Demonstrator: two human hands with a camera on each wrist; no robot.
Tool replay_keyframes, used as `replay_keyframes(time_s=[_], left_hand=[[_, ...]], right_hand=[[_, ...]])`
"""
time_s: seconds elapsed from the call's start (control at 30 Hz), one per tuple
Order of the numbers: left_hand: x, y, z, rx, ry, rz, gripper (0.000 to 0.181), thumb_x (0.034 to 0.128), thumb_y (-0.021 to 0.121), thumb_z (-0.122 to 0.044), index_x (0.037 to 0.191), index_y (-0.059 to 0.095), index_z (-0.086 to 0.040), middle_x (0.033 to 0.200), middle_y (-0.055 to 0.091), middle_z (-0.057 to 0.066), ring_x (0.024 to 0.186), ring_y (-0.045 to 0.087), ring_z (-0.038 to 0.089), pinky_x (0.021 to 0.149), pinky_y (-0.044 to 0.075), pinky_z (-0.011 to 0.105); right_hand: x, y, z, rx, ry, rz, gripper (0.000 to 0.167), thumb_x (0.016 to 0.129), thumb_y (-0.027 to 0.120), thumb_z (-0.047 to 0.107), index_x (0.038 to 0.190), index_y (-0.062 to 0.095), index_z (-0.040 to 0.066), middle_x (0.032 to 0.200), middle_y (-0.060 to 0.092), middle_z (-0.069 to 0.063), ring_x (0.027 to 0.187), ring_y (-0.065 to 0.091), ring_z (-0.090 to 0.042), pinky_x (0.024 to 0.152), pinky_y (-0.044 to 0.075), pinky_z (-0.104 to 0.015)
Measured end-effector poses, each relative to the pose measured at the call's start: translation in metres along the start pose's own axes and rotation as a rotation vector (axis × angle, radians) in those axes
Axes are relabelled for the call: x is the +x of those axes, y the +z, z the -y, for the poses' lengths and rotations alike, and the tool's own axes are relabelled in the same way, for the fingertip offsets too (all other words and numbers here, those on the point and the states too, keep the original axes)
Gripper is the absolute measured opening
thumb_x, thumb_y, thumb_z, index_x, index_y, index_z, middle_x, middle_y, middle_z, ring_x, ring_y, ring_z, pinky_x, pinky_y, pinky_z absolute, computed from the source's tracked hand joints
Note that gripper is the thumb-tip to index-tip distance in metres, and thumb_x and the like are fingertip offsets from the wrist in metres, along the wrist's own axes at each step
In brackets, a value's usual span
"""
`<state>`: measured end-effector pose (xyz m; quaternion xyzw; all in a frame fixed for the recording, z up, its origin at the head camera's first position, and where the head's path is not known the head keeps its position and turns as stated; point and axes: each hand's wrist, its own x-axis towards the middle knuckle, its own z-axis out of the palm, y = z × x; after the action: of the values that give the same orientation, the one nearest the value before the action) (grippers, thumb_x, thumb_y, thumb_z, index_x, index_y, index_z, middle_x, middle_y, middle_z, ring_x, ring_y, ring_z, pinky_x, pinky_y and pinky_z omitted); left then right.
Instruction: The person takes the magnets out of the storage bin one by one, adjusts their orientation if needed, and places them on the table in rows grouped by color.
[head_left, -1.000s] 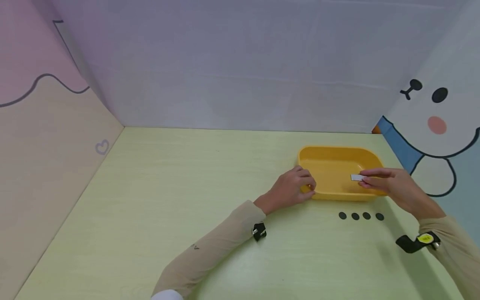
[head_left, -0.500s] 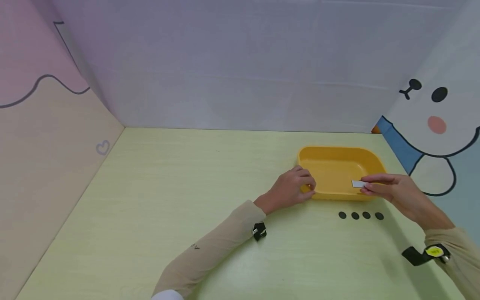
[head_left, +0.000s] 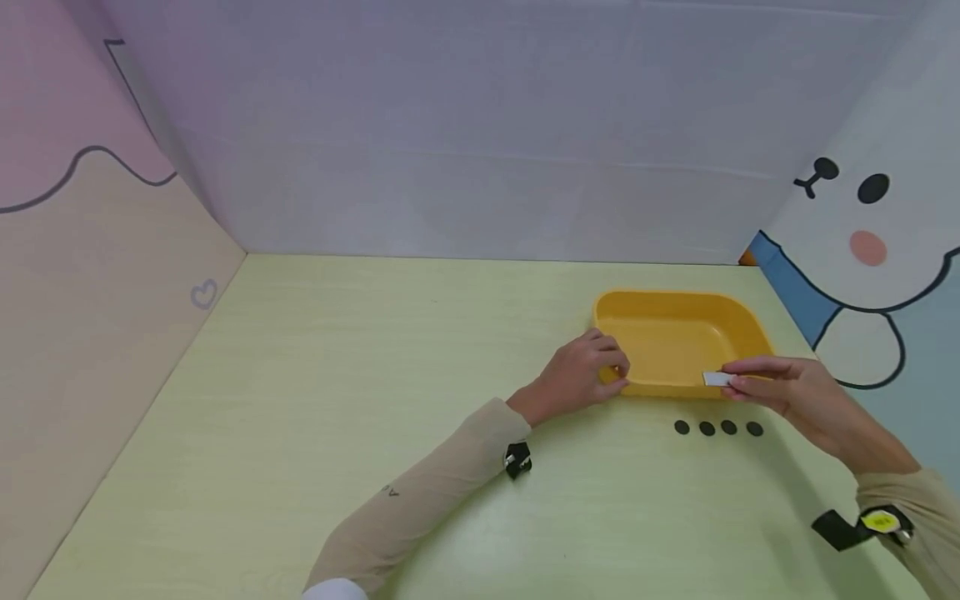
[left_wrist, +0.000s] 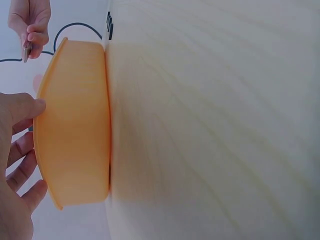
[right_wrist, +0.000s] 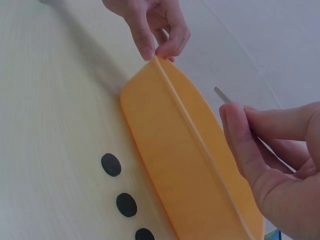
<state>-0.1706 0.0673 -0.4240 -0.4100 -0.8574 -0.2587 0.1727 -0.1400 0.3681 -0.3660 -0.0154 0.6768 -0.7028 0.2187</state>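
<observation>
A yellow plastic tray (head_left: 667, 346) stands on the pale table towards the right in the head view. My left hand (head_left: 573, 375) grips its left rim, the thumb on the outer wall and the fingers over the edge in the left wrist view. Between thumb and fingers, my right hand (head_left: 813, 404) pinches a small flat white rectangular piece (head_left: 716, 379). In the head view the piece overlaps the tray's front right rim; seen from the right wrist it is a thin edge (right_wrist: 221, 94) held above the tray. No objects show inside the tray's visible part.
Several small black discs (head_left: 707, 428) lie in a row on the table (head_left: 420, 350) just in front of the tray. A plain pale wall (head_left: 480, 167) rises behind; a printed panel (head_left: 892, 333) borders the right side.
My right hand has come nearer to me with the white piece, from over the tray's inside to its front rim. My left hand keeps its grip on the tray.
</observation>
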Motion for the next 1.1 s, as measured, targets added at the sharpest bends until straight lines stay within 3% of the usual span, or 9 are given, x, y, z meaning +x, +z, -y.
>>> replay_keyframes(time_s=[0.3,0.63,0.93,1.1], left_hand=[[0.002,0.000,-0.002,-0.006,0.000,0.021,0.010,0.0843,0.071,-0.027,0.088,0.069,-0.018,0.091,0.062,-0.008,0.088,0.050,0.009,0.076,0.039,0.013],[0.003,-0.003,-0.004,-0.017,-0.014,0.026,0.008,0.0839,0.071,-0.025,0.087,0.069,-0.018,0.092,0.063,-0.007,0.089,0.050,0.011,0.076,0.040,0.014],[0.001,-0.003,-0.002,-0.052,-0.007,0.007,0.008,0.0836,0.072,-0.023,0.086,0.068,-0.017,0.092,0.063,-0.006,0.089,0.050,0.011,0.075,0.040,0.015],[0.001,-0.002,-0.001,-0.051,0.002,0.013,0.008,0.0845,0.072,-0.023,0.087,0.068,-0.016,0.093,0.063,-0.006,0.089,0.050,0.012,0.075,0.040,0.015]], right_hand=[[-0.009,0.003,-0.007,0.058,-0.036,0.094,0.024,0.092,0.052,-0.008,0.105,0.071,0.000,0.100,0.070,-0.008,0.086,0.069,-0.022,0.079,0.051,-0.033],[-0.013,0.011,-0.014,-0.028,0.016,0.072,0.021,0.092,0.056,-0.003,0.107,0.070,0.001,0.099,0.070,-0.007,0.085,0.069,-0.022,0.078,0.053,-0.031],[-0.015,0.017,-0.025,0.008,-0.004,0.141,0.024,0.093,0.051,-0.007,0.106,0.070,0.000,0.100,0.070,-0.008,0.086,0.069,-0.021,0.078,0.052,-0.031],[-0.015,0.018,-0.032,-0.028,0.036,0.133,0.024,0.094,0.052,-0.004,0.107,0.070,0.003,0.100,0.070,-0.006,0.088,0.069,-0.019,0.079,0.052,-0.030]])
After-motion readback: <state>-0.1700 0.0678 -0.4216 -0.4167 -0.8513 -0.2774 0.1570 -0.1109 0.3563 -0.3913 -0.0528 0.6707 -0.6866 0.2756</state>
